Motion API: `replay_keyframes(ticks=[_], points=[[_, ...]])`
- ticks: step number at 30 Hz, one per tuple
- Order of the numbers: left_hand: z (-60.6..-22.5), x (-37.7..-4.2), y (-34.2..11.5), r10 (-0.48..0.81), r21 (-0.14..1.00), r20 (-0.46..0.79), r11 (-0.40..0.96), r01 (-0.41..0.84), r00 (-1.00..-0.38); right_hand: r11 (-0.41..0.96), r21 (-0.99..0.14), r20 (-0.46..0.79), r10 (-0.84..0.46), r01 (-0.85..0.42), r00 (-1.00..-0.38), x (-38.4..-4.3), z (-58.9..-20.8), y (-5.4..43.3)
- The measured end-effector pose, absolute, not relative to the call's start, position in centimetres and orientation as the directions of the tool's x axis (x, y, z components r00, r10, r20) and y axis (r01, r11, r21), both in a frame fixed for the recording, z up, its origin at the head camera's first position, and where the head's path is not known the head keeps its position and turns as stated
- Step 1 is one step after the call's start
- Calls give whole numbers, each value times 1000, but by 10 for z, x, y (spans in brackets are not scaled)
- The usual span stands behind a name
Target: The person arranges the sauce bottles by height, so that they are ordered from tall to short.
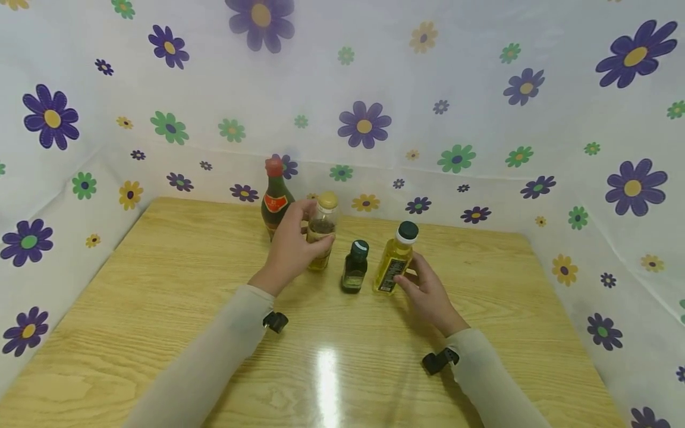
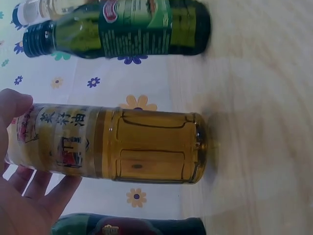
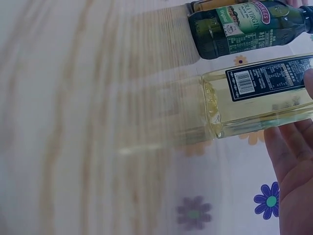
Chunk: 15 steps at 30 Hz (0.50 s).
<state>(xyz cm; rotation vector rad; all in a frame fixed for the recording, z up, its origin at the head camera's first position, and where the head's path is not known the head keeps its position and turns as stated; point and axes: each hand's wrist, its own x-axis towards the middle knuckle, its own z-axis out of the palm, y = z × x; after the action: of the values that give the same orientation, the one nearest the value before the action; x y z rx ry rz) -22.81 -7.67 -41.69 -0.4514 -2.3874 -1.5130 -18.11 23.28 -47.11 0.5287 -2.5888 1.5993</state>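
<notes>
My left hand (image 1: 291,246) grips a glass bottle of amber oil (image 1: 321,232) with a yellow cap, its thumb on the near side and fingers around the far side. In the left wrist view, that oil bottle (image 2: 156,147) shows a paper label with printed characters. On the right, my right hand (image 1: 428,297) holds a square bottle of pale yellow oil (image 1: 392,267) with a dark green cap and black label. Its barcode shows in the right wrist view. Between the two held bottles stands a small dark green olive oil bottle (image 1: 354,272), touched by neither hand.
A tall dark bottle (image 1: 276,199) with a red cap and red label stands just behind and left of my left hand. The wooden table (image 1: 160,285) reaches back to a flower-printed white cloth (image 1: 310,77), which also hangs along both sides.
</notes>
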Motion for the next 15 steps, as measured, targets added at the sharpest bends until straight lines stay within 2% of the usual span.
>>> replay_keyframes(ticks=[15], points=[[-407, -254, -80, 174, 811, 305, 467, 352, -936, 428, -854, 207, -245, -297, -947, -181, -469, 233]])
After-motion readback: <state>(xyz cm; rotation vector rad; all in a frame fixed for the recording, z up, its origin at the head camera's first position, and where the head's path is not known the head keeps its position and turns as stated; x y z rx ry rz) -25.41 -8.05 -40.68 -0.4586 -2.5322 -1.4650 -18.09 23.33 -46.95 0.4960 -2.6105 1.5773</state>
